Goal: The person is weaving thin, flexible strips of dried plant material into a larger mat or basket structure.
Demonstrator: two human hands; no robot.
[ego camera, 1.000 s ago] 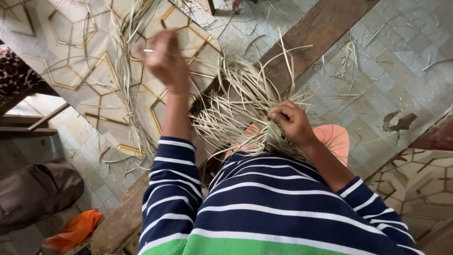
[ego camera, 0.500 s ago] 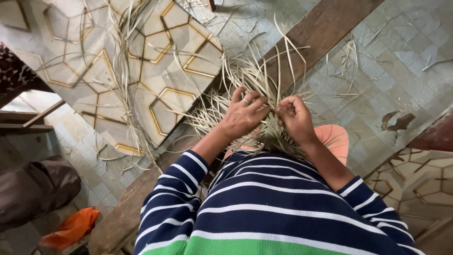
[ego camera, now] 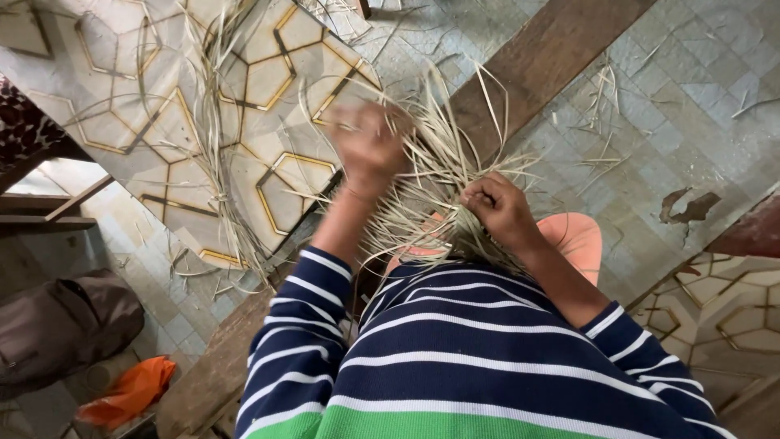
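- since half a second ago the left hand (ego camera: 367, 148) has lifted away from the right, up over the patterned mat (ego camera: 268, 81); it is blurred, so whether its fingers pinch a strand cannot be told.
- right hand (ego camera: 502, 213) is fisted, fingers pressed together around the bundle of dried straw strips (ego camera: 431, 203).
- bundle sits at the person's chest, over a pink stool (ego camera: 578, 237).
- loose strips litter the tiled floor (ego camera: 691, 106).

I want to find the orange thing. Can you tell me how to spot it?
Start at the dark wooden plank crossing the tiled floor and follow it to the bottom left. Beside a grey bag lies the crumpled orange bag, the only bright orange thing there.
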